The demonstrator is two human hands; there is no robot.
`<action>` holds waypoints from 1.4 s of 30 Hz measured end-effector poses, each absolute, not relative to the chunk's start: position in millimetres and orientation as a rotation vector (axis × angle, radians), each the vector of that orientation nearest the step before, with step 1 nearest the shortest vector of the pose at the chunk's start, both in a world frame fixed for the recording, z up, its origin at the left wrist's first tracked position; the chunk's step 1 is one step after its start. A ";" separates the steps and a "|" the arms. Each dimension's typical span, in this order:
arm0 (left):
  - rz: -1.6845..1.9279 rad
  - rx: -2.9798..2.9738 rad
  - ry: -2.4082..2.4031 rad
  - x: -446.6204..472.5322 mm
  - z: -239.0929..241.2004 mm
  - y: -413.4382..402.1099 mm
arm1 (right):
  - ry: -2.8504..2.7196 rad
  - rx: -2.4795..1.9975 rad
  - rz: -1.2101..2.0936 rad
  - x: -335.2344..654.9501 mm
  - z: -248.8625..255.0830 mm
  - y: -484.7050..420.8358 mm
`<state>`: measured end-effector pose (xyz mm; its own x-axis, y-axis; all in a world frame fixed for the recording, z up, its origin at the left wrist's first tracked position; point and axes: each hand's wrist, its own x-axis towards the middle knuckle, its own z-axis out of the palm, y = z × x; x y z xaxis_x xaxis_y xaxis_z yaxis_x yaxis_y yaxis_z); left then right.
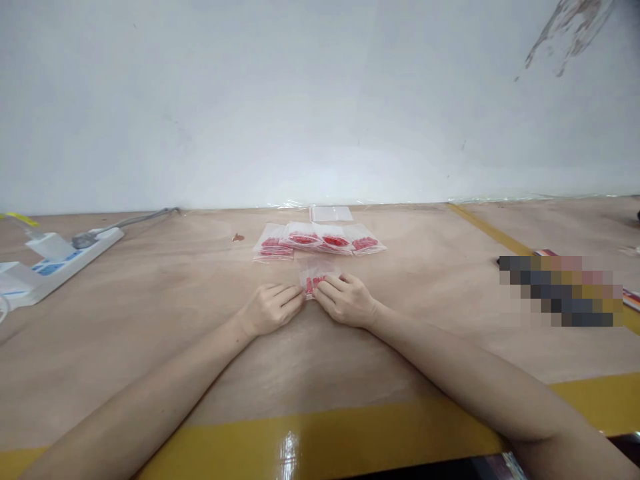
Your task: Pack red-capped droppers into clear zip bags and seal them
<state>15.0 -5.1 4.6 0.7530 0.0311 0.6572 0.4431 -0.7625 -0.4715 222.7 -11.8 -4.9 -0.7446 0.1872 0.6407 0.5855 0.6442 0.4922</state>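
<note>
Between my two hands lies a small clear zip bag [320,272] with red pieces inside. The fingers of my left hand [274,308] are closed at the bag's near left corner. My right hand [347,300] has its fingers pressed together on the near right part and covers some of the red contents. Just beyond sit several similar zip bags [334,240] with red pieces, overlapping in a row. A flat whitish bag [331,213] lies behind them by the wall.
A white power strip [83,257] with plugs and a grey cable is at the left. One small reddish-brown piece [239,237] lies left of the bags. At the right is a blurred-out dark object [565,293]. Yellow tape [320,433] runs along the table's front edge.
</note>
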 end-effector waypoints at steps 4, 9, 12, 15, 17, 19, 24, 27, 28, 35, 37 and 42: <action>-0.923 -2.309 -0.383 9.2 1.8 -2.5 | -2.333 -0.646 -0.949 227.0 -3.5 -7.1; -0.934 -2.330 -0.409 1.9 -2.5 2.5 | -2.331 -0.664 -0.831 230.5 -6.4 1.0; -0.931 -2.370 -0.434 1.4 -1.6 2.8 | -2.284 -0.622 -0.837 231.8 -9.3 3.1; -0.926 -2.416 -0.459 6.0 -0.4 2.6 | -2.259 -0.569 -0.873 230.5 -11.4 3.0; -0.931 -2.426 -0.431 10.4 -0.5 3.1 | -2.263 -0.562 -0.883 228.5 -12.4 2.4; -0.939 -2.427 -0.372 13.9 -1.1 3.9 | -2.277 -0.569 -0.888 226.7 -12.7 1.5; -0.974 -2.407 -0.334 17.5 -0.3 3.6 | -2.291 -0.557 -0.895 228.7 -8.7 -1.3; -0.986 -2.409 -0.336 17.0 1.6 1.2 | -2.275 -0.553 -0.911 236.4 -5.9 -2.5; -0.989 -2.412 -0.336 15.6 1.9 0.6 | -2.270 -0.557 -0.916 240.7 -5.6 -2.5; -1.056 -2.480 -0.491 -9.5 -0.8 3.1 | -2.100 -0.775 -0.856 279.8 -7.5 3.0; -1.057 -2.571 -0.554 -8.1 -2.0 3.8 | -2.101 -0.765 -0.779 278.8 -7.8 3.2; -0.822 -2.762 -0.798 11.9 -4.0 0.2 | -2.212 -0.797 -0.719 261.5 -9.7 4.3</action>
